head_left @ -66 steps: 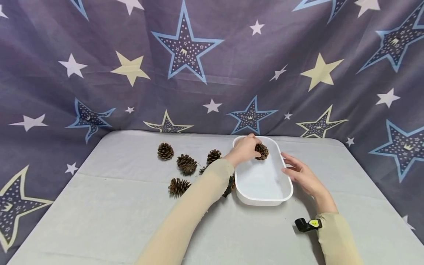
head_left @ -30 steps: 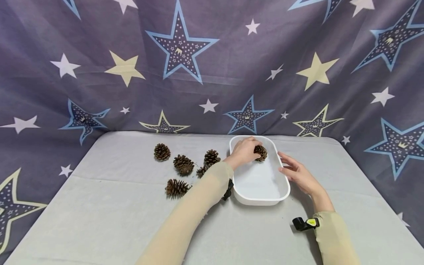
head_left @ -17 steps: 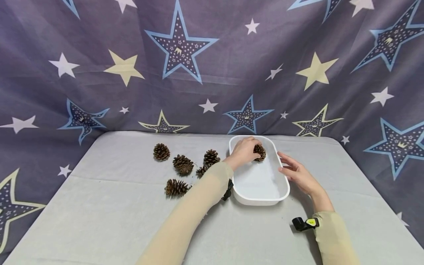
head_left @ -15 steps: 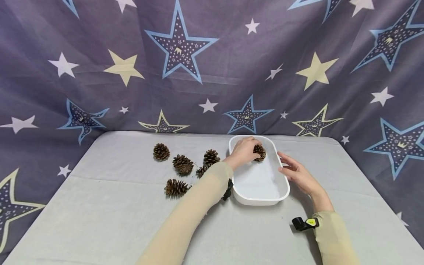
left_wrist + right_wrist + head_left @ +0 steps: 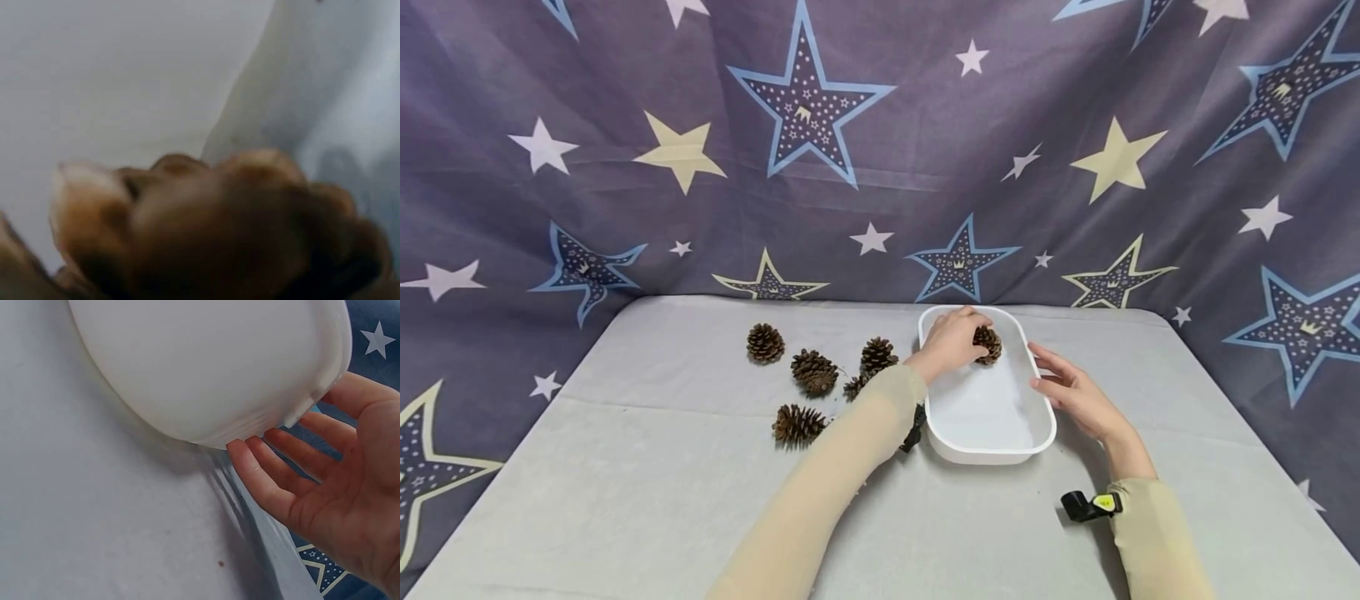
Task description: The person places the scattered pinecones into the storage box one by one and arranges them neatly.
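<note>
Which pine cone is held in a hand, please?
The pine cone within the rim of the white container, toward its far end: the left hand grips it. The other visible pine cones lie on the table, left of the container.

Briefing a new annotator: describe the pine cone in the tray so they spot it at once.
On the grey table stands a white tray. Toward its far end, the left hand grips a brown pine cone. It is the only cone visible in the tray; the other cones lie on the table to the left.
</note>
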The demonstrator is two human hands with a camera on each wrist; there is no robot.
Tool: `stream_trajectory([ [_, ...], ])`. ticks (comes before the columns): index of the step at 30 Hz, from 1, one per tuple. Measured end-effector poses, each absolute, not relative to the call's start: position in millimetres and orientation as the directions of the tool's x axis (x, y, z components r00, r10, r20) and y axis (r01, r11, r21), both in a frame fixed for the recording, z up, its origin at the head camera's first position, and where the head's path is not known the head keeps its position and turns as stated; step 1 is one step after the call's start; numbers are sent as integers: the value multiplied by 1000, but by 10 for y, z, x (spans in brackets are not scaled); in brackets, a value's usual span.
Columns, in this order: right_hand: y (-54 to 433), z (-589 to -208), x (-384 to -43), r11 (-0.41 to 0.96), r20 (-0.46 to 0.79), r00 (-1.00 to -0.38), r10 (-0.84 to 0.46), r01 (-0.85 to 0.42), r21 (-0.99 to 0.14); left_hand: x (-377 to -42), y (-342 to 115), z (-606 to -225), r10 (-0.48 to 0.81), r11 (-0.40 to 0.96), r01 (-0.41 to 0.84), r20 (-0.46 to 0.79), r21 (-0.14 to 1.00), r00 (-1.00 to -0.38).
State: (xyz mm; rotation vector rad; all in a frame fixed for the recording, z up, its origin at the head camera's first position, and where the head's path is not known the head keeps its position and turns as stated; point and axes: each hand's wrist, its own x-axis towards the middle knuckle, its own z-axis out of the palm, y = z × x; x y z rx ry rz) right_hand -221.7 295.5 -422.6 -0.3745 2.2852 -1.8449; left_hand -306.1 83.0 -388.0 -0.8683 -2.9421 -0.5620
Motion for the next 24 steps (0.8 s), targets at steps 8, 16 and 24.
stream_trajectory([
  [8,2948,-4215,-2208,187,18,-952,-305,-78,-979,-3040,674,-3732,535,775,553,148,305,-832],
  [16,2925,-4199,-2190,198,9,-952,-304,-72,-978,-3020,479,-3643,534,766,553,154,327,-831],
  [24,2929,-4199,-2198,197,13,-954,-299,-75,-978,-2933,384,-3562,581,730,592,147,342,-801],
])
